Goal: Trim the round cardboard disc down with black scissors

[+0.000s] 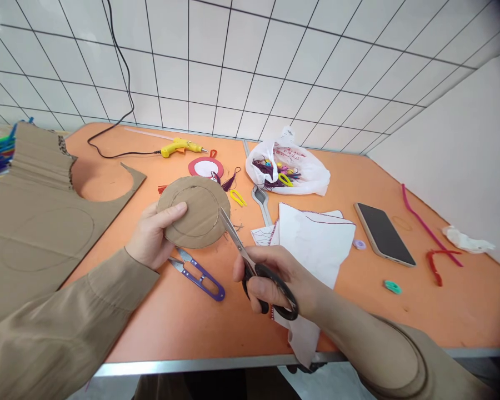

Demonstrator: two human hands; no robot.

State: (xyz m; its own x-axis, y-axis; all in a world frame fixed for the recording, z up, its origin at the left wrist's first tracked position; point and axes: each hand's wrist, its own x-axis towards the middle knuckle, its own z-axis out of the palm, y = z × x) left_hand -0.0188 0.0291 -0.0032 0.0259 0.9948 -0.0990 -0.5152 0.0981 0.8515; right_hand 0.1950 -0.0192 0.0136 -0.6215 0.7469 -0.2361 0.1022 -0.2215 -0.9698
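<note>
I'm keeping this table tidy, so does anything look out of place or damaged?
The white cloth looks out of place: its lower end droops over the front edge of the table. The large cardboard sheet on the left looks ragged, with a big curved bite missing from its edge.

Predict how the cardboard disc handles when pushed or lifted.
The cardboard disc is likely fairly stiff: it looks flat though held at one side. Probably light, since it looks thin. Might roll on edge, given its round outline.
</note>
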